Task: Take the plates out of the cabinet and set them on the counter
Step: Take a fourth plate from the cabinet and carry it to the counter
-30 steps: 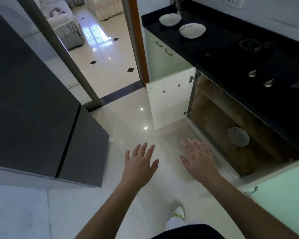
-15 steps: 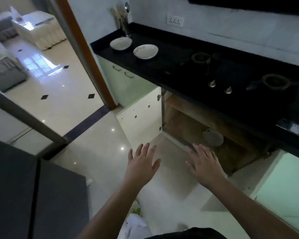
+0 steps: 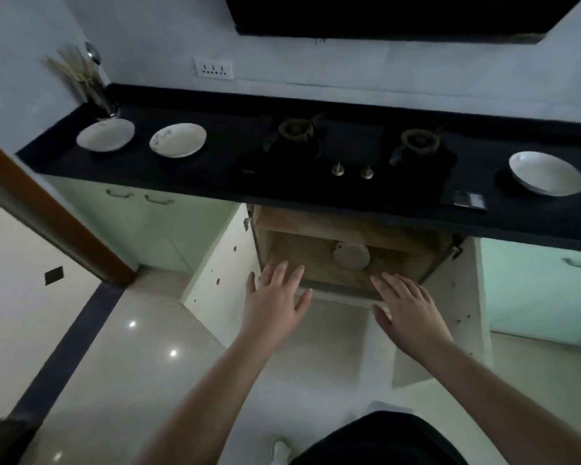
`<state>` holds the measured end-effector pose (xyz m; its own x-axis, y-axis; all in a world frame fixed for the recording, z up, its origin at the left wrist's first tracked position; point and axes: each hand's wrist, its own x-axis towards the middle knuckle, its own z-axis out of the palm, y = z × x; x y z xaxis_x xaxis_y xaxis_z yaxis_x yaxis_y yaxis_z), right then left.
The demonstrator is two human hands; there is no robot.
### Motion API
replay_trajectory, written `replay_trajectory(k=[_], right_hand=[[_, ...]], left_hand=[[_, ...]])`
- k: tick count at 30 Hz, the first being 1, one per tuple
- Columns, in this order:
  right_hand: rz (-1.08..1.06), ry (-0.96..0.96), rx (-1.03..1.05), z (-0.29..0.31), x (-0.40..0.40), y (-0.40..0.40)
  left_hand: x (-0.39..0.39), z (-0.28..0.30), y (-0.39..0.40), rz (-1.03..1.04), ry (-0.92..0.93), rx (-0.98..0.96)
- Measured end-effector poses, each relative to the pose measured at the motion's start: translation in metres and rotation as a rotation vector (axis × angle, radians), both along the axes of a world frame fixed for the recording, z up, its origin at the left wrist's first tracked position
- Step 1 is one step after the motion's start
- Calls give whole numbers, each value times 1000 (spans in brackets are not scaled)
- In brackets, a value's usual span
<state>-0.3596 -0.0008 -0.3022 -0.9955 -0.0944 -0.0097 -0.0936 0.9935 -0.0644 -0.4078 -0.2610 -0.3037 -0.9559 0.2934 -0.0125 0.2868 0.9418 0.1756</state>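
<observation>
**Fingers spread, both hands empty at the cabinet mouth**

Fingers (image 3: pixel 284 275) of both hands are splayed wide, palms down, gripping nothing. Left hand (image 3: pixel 275 305) and right hand (image 3: pixel 408 317) hover just outside the open cabinet (image 3: pixel 316 260), level with its front lip.

Step in hand, as I judge it: reaching in for another plate. One plate (image 3: pixel 351 256) shows inside, on the cabinet floor toward the back, right of centre. Three plates sit on the counter (image 3: pixel 222 182): two at the left end (image 3: pixel 105 134) (image 3: pixel 177 139), one at the right end (image 3: pixel 546 177).

Next move likely calls for stooping, sending a hand in under the inner shelf (image 3: pixel 329 226), and catching the plate by its rim; whether it lies flat or leans I cannot tell.

Around: hob (image 3: pixel 349 156) takes the counter's middle, so free space lies toward the two ends. Small dark object (image 3: pixel 468 199) sits at the front edge, right of the hob. Utensil holder (image 3: pixel 94 92) in the back left corner. Both doors (image 3: pixel 222 263) hang open either side; the reach looks clear.
</observation>
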Motion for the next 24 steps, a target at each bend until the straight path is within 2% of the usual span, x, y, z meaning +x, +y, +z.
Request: replay_trajectory(k=[6, 11, 17, 24], right_hand=[[-125, 15, 32, 3, 5, 6], [-222, -30, -20, -10, -3, 16], [-215, -67, -120, -33, -43, 31], [-169, -121, -164, -64, -135, 68]], left_hand=[[-34, -11, 27, -202, -45, -32], [-56, -18, 44, -287, -57, -82], [-95, -31, 65, -290, -51, -18], [-168, -59, 102, -235, -159, -199]])
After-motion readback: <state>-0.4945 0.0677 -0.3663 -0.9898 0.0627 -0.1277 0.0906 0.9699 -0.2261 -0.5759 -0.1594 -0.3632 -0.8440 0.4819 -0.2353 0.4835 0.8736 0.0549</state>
